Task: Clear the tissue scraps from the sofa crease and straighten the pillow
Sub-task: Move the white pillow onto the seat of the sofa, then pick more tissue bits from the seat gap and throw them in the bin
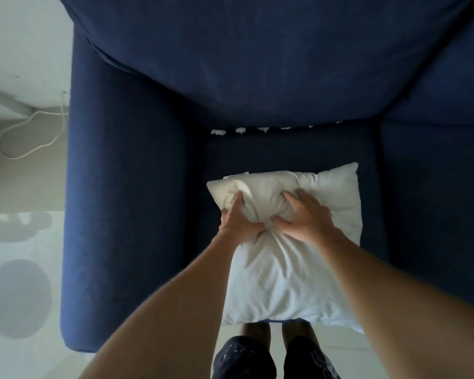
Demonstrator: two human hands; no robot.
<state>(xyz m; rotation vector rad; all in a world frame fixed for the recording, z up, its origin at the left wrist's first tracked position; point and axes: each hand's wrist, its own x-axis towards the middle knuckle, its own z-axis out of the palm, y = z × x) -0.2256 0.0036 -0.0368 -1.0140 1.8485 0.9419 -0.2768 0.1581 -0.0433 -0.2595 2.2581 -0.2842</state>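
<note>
White pillow (290, 269): lies on the near part of the seat cushion, tilted, its near edge hanging past the front of the seat, above the person's legs
Left hand (237, 224): fingers curled and clamped on a bunched fold of the pillow's cloth at its far left part, thumb pressed into the fabric
Right hand (303, 221): just beside the left hand, fingers spread and bent, pinching the same raised fold from the right side
Pillow fold: gathered between the two hands, creases running out from it toward the near end
Pillow label (236, 175): small tag at the far left edge, print too small to read
Seat cushion (271, 151): dark blue fabric, bare between the pillow and the crease
Tissue scraps (240, 130): several white bits in a row along the crease where the seat meets the backrest, well apart from the hands, far of the pillow
Backrest (257, 64): dark blue, fills the far side
Armrest (121, 201): blue, left of the seat
Cord (25, 138): pale loop on the floor, far left
</note>
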